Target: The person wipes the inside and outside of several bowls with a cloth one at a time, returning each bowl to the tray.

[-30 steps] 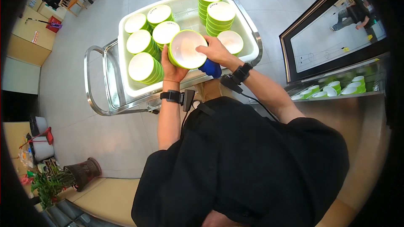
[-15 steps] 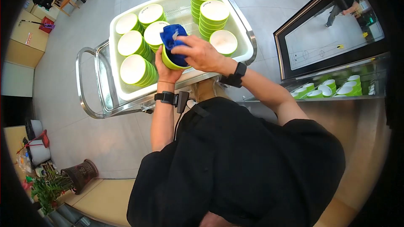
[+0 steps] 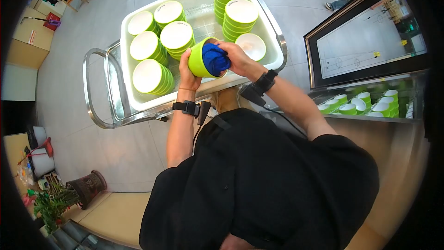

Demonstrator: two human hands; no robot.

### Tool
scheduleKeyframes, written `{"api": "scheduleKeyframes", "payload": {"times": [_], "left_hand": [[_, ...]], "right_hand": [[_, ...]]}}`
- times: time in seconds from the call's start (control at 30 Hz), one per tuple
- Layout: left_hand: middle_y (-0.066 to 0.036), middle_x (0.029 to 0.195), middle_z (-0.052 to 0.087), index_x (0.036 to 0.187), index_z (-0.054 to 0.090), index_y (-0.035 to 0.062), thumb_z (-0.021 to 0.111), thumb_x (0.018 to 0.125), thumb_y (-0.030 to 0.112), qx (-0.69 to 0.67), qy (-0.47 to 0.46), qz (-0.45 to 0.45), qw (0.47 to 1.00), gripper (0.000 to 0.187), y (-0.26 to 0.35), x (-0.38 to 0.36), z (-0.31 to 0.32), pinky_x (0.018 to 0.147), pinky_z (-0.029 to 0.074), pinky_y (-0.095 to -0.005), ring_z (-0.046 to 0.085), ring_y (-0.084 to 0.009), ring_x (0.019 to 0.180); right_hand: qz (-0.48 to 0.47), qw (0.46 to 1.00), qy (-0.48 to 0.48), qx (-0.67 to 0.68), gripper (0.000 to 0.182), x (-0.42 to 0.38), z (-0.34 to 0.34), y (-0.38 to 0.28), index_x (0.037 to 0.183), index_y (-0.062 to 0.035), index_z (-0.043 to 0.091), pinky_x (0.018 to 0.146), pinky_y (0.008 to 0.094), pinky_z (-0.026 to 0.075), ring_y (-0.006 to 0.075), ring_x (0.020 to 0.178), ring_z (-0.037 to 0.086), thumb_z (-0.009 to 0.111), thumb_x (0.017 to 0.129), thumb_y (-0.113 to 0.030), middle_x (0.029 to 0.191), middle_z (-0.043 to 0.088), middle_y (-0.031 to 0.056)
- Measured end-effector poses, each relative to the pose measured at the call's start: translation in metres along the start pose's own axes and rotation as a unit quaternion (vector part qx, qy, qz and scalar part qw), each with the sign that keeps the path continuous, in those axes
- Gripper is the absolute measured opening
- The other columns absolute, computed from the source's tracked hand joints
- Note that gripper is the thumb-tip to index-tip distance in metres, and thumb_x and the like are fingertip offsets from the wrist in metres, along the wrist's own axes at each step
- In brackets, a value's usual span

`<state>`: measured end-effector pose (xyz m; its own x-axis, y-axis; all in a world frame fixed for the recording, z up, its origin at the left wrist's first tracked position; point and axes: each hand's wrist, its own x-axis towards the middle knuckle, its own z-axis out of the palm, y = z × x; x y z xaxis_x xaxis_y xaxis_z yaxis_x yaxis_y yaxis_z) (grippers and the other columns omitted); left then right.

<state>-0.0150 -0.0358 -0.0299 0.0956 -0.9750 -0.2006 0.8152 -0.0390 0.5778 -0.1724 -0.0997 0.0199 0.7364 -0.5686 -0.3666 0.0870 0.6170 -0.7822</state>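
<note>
A green cup [image 3: 198, 61] with a blue cloth [image 3: 215, 60] bunched in its mouth is tilted to the right over the near edge of a white tub. My left hand [image 3: 187, 71] grips the cup from its left side. On the right, my right hand [image 3: 238, 59] has its fingers closed on the cloth and the cup's rim. Behind them in the tub [image 3: 134, 99] stand stacks of white-and-green bowls, among them a left stack [image 3: 147, 76], a middle stack [image 3: 176, 35] and a right stack [image 3: 241, 11]. A single bowl [image 3: 250, 46] sits right of my right hand.
The tub rests on a metal cart [image 3: 108, 78] with a curved handle [image 3: 87, 83]. More green bowls [image 3: 356, 104] lie on a shelf to the right, below a black-framed panel [image 3: 370, 41]. A potted plant [image 3: 88, 189] stands lower left. Another person's leg [image 3: 341, 3] shows at the upper right.
The cup has turned onto its side, its mouth now to the right. The cloth has gone deeper into it, and my right hand has moved right and down. A person's leg has appeared upper right.
</note>
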Motion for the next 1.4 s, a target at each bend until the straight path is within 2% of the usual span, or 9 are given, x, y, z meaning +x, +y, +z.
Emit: {"api": "scheduleKeyframes", "payload": {"times": [0.13,0.2,0.4,0.5,0.6,0.73,1.17,1.27,1.4], "left_hand": [[-0.009,0.102,0.062,0.111,0.056,0.0036,0.045,0.088,0.042,0.019,0.024,0.022,0.999,0.046,0.001,-0.002,0.001,0.087,0.046,-0.0336,0.060,-0.0216,0.095],[-0.010,0.102,0.062,0.111,0.055,0.0036,0.045,0.088,0.042,0.021,0.011,0.021,1.000,0.046,-0.001,0.000,-0.009,0.087,0.046,-0.0335,0.060,-0.0217,0.095],[-0.010,0.106,0.061,0.114,0.054,0.0037,0.044,0.089,0.042,-0.024,0.000,0.043,0.999,0.046,0.005,-0.004,-0.002,0.087,0.046,-0.0330,0.059,-0.0216,0.097],[-0.010,0.108,0.061,0.115,0.053,0.0038,0.043,0.090,0.042,-0.039,0.011,0.040,0.998,0.047,0.003,-0.006,0.000,0.087,0.046,-0.0332,0.059,-0.0217,0.099],[-0.009,0.116,0.056,0.122,0.048,0.0067,0.044,0.091,0.043,0.063,0.016,0.043,0.997,0.049,-0.006,-0.003,-0.005,0.091,0.044,-0.0347,0.055,-0.0213,0.106],[-0.004,0.119,0.049,0.129,0.039,0.0110,0.045,0.093,0.036,0.198,-0.035,0.073,0.977,0.044,-0.022,0.004,-0.024,0.093,0.043,-0.0322,0.050,-0.0165,0.108],[-0.010,0.106,0.053,0.120,0.049,-0.0005,0.052,0.077,0.031,0.295,-0.140,0.150,0.933,0.053,-0.009,-0.018,0.002,0.089,0.037,-0.0284,0.049,-0.0175,0.098],[-0.010,0.106,0.053,0.121,0.048,0.0003,0.050,0.078,0.031,0.309,-0.127,0.133,0.933,0.053,-0.013,-0.014,-0.006,0.089,0.036,-0.0285,0.048,-0.0182,0.098],[-0.010,0.120,0.050,0.125,0.045,0.0001,0.048,0.085,0.030,0.243,-0.069,0.070,0.965,0.050,-0.022,-0.009,-0.019,0.096,0.036,-0.0306,0.047,-0.0178,0.111]], "right_hand": [[-0.102,0.995,0.017,-0.005,0.032,-0.005,0.032,0.003,0.111,-0.0038,0.052,0.078,0.0237,0.044,0.0088,0.089,0.054,0.055,0.088,-0.026,0.099,0.055,0.0022],[-0.203,0.937,0.001,-0.284,0.034,-0.006,0.029,0.011,0.111,-0.0039,0.052,0.081,0.0238,0.043,0.0094,0.091,0.053,0.059,0.086,-0.026,0.103,0.054,0.0025],[-0.078,0.993,-0.080,0.042,0.030,-0.017,0.027,-0.017,0.101,-0.0021,0.058,0.077,0.0259,0.047,0.0131,0.081,0.059,0.063,0.076,-0.017,0.092,0.060,0.0048],[-0.247,0.965,0.014,0.086,0.030,-0.014,0.037,-0.031,0.103,-0.0017,0.056,0.078,0.0273,0.048,0.0153,0.084,0.059,0.062,0.077,-0.016,0.094,0.060,0.0050],[-0.441,0.814,0.082,-0.369,0.026,-0.023,0.048,-0.032,0.093,-0.0063,0.060,0.076,0.0307,0.048,0.0232,0.088,0.058,0.066,0.068,-0.011,0.095,0.059,0.0103],[-0.449,0.595,0.027,-0.666,0.034,-0.030,0.060,-0.018,0.094,-0.0111,0.060,0.085,0.0393,0.043,0.0318,0.094,0.056,0.068,0.061,-0.015,0.099,0.057,0.0146],[-0.241,0.857,0.207,-0.405,0.031,0.006,-0.011,-0.020,0.088,-0.0012,0.061,0.070,0.0315,0.049,0.0219,0.076,0.063,0.061,0.067,-0.024,0.080,0.063,0.0143],[-0.335,0.837,0.128,-0.414,0.024,-0.020,0.018,-0.026,0.090,-0.0028,0.060,0.069,0.0278,0.047,0.0159,0.073,0.058,0.062,0.068,-0.013,0.080,0.061,0.0075],[-0.431,0.653,0.003,-0.622,0.032,-0.041,0.064,-0.029,0.093,-0.0082,0.059,0.070,0.0332,0.046,0.0282,0.079,0.055,0.066,0.062,-0.013,0.081,0.053,0.0117]]}}
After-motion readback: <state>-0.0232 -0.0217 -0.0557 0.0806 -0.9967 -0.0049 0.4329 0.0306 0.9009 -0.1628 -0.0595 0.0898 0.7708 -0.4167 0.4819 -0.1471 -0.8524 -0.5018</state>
